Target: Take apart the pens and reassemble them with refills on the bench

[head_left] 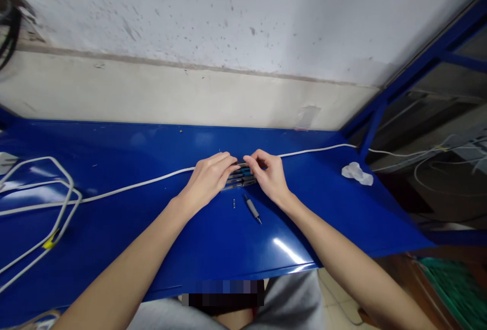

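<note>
My left hand (212, 172) and my right hand (269, 173) meet over the middle of the blue table, fingers closed in a pinch. Between their fingertips is a slim dark pen (241, 164), mostly covered by the fingers. Just below it lie several pens (236, 182) side by side, with clear barrels and dark or teal parts, partly hidden by both hands. Closer to me, the grey grip section of a pen (253, 209) rests on the table with its metal tip pointing towards me. Left of it lies a tiny metallic piece (234, 203), perhaps a spring.
A white cable (137, 184) runs across the blue table (205, 249) behind the hands and coils at the left, with a yellow tie (50, 241). Crumpled white paper or plastic (356, 173) lies at the right. A blue metal frame (375, 122) and the wall bound the table.
</note>
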{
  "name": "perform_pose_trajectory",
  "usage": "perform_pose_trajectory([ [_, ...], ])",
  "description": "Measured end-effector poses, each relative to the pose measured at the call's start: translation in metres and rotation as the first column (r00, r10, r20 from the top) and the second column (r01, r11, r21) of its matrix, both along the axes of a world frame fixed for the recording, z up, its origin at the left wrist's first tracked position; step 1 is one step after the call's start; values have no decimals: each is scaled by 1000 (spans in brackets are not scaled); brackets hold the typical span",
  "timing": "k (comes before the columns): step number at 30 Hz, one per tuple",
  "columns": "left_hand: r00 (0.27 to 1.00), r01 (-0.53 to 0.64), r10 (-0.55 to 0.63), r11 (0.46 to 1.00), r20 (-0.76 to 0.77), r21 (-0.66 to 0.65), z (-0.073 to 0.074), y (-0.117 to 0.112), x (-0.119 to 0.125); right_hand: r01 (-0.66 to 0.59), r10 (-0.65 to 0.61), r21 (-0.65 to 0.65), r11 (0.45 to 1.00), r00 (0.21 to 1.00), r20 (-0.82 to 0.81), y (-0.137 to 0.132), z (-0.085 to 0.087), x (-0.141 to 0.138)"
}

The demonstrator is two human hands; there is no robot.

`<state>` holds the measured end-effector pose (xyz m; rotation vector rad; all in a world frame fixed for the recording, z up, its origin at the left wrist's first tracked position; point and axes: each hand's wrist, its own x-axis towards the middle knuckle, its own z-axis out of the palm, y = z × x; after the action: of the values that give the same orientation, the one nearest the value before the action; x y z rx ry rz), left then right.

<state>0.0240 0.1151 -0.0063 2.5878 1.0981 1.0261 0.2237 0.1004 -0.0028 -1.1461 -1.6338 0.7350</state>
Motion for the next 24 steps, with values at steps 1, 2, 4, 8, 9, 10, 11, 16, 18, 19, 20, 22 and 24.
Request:
perform_pose_trajectory([
  [1,1000,8,-8,1000,-3,-2,0,-1,0,6,-6,-11,1000,1000,14,0,-1,0],
  [2,1000,14,-14,1000,-2,-3,1,-1,0,8,-7,-22,1000,1000,25,-1,-1,-1],
  [4,1000,17,-17,1000,-10,10,2,-3,1,-14,16,-54,998,999,30,-2,-2,-3],
  [8,995,-1,8,997,-97,76,5,-7,1,-192,181,-165,967,980,-83,-2,1,-8],
  [9,994,-18,27,995,-101,93,5,-7,1,-249,226,-190,950,964,-139,-1,3,-7],
  [10,995,-45,55,993,-88,110,4,-6,1,-294,257,-207,933,948,-191,0,5,-5],
  [11,994,-83,91,989,-63,122,3,-6,0,-325,276,-217,920,934,-227,2,8,-3],
  [16,969,-247,242,964,57,98,0,4,-9,-447,429,-258,857,895,-123,5,19,9],
  [18,968,-247,241,966,75,82,0,6,-12,-503,524,-263,823,851,15,2,19,9],
  [19,969,-241,235,967,82,78,0,6,-13,-521,558,-254,815,824,101,0,18,7],
  [20,969,-237,230,969,89,74,0,6,-13,-534,579,-239,811,793,190,-1,18,6],
  [22,970,-234,229,971,82,53,0,6,-11,-555,593,-211,805,734,332,-5,17,2],
  [24,972,-229,227,973,63,19,1,5,-10,-579,610,-212,788,682,404,-7,18,0],
])
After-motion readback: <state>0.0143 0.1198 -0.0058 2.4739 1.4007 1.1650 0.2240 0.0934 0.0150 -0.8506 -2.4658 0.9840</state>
